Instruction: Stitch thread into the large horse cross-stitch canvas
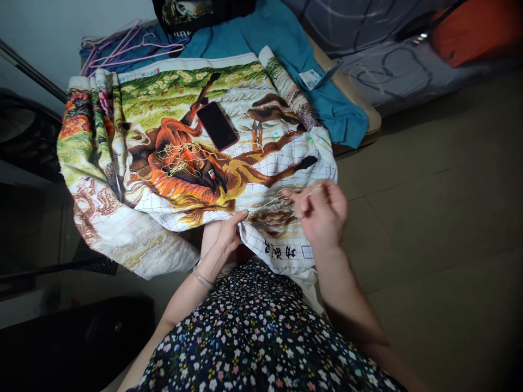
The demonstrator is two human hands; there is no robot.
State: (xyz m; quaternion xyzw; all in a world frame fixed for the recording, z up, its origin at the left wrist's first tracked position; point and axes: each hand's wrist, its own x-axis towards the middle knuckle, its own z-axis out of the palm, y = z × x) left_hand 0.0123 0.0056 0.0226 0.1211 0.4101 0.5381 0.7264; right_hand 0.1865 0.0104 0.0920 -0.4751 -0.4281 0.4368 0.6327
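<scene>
A large cross-stitch cloth (151,204) with horses and flowers lies across my lap and the seat ahead, its two sides rolled up. My left hand (229,231) grips its near edge, thumb on top and fingers underneath. To the right, my right hand (324,215) is raised above the cloth, its fingers pinched on a pale yellow thread (265,206). The thread runs taut from near my left thumb to the right hand; I cannot make out a needle. A loose tangle of yellow thread (180,158) rests on the stitched orange horse.
On the cloth lie a dark phone (218,125) and orange-handled thread snips (257,136). Behind are pink hangers (134,49), a teal cloth (249,35) over a padded seat, and a black bag (200,16). An orange item (474,32) sits at upper right, above the tiled floor (429,218).
</scene>
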